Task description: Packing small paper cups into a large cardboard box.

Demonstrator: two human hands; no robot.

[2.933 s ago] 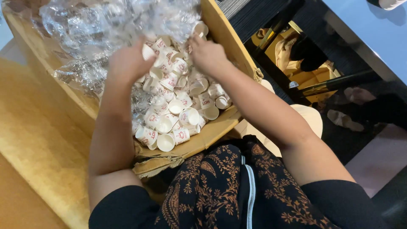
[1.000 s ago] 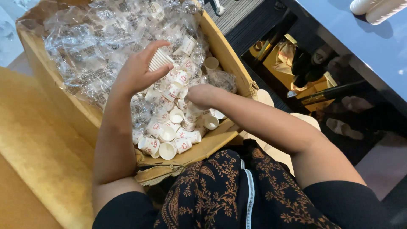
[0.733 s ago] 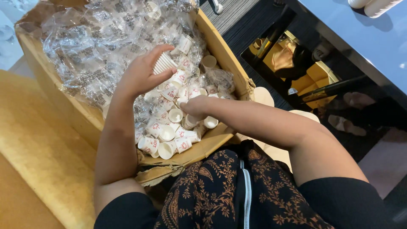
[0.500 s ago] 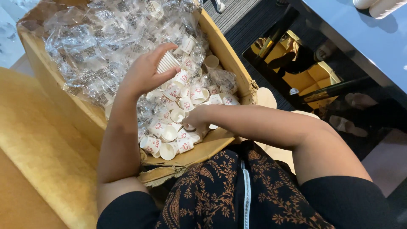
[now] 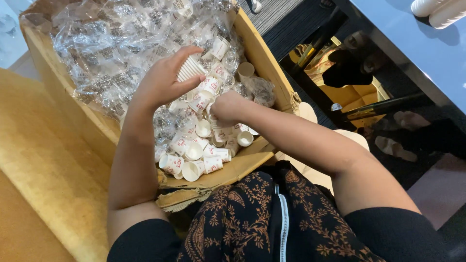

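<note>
Left hand (image 5: 162, 80) is closed around a short stack of nested white paper cups (image 5: 190, 69), held on its side above the middle of the cardboard box (image 5: 264, 58), thumb on top and fingers wrapped beneath. Right hand (image 5: 227, 107) sits lower and just beside it, down among the loose cups (image 5: 199, 145), its fingers curled in on one of them; how firmly it grips cannot be told, since the knuckles hide the fingertips. Around both hands the small white cups with red print lie jumbled in every direction, some on their sides, some mouth up, piled thickest toward the near wall of the box. Behind them, filling the far half, lies a heap of crumpled clear plastic wrapping (image 5: 111, 43), with a few cups caught in it. As a judgement, the gathering looks early: the stack in hand is only a few cups deep, while dozens remain scattered below. The box rests against a yellow cushioned seat (image 5: 53, 170) on the left, and its near flap is torn and bent over the person's patterned dark clothing (image 5: 252, 223). To the right stands a glossy dark table (image 5: 412, 63), with two stacks of white cups (image 5: 437, 7) at its far corner.
</note>
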